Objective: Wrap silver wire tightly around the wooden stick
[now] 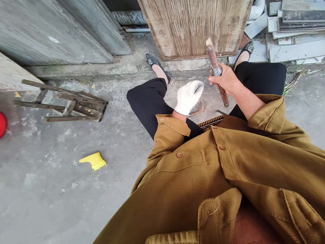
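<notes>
My right hand [226, 79], bare, is closed around a brown wooden stick [212, 56] that slants upward with its pale cut end at the top. A band of silvery wire [217, 71] is wound round the stick's middle, beside my thumb. My left hand [189, 96], in a white knitted glove, is just left of the stick and apart from it. Its fingers are curled shut, and whatever they may hold is hidden. Below the glove lies a bent brown piece [198, 111] with something silvery at its near end, partly covered by my wrist.
A wooden stool [76, 105] lies on its side at the left, near a yellow scrap [93, 160] and a red object [2, 124]. Wooden boards [190, 27] stand in front of my feet. Stacked tiles and planks [294, 51] are at the far right. A woven seat edge [211, 122] shows beneath me.
</notes>
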A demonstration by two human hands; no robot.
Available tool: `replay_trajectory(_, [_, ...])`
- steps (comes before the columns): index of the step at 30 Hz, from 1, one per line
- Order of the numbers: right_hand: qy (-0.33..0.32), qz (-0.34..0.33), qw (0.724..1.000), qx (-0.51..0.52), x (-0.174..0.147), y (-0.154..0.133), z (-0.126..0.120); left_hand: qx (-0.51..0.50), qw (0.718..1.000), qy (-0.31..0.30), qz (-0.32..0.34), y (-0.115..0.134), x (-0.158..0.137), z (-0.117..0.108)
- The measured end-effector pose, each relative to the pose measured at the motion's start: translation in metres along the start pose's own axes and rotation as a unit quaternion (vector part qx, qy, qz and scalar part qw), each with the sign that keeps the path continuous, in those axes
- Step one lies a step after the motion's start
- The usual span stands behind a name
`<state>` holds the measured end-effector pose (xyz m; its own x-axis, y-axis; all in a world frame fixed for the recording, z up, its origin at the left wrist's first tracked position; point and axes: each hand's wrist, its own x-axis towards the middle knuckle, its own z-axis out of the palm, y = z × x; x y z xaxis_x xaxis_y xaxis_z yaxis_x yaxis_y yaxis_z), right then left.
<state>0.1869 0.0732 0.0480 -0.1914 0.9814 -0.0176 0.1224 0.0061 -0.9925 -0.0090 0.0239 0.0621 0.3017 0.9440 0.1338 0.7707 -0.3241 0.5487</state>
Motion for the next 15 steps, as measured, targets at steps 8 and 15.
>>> replay_trajectory(8, [0.006, -0.004, 1.000, -0.009, 0.001, -0.002, -0.003, -0.012, 0.999, 0.032, -0.006, -0.002, 0.000, 0.003])
replay_trajectory(15, [-0.021, 0.109, 0.977, 0.182, -0.016, -0.046, -0.001, 0.004, 0.998, 0.040, -0.038, -0.003, 0.000, 0.000])
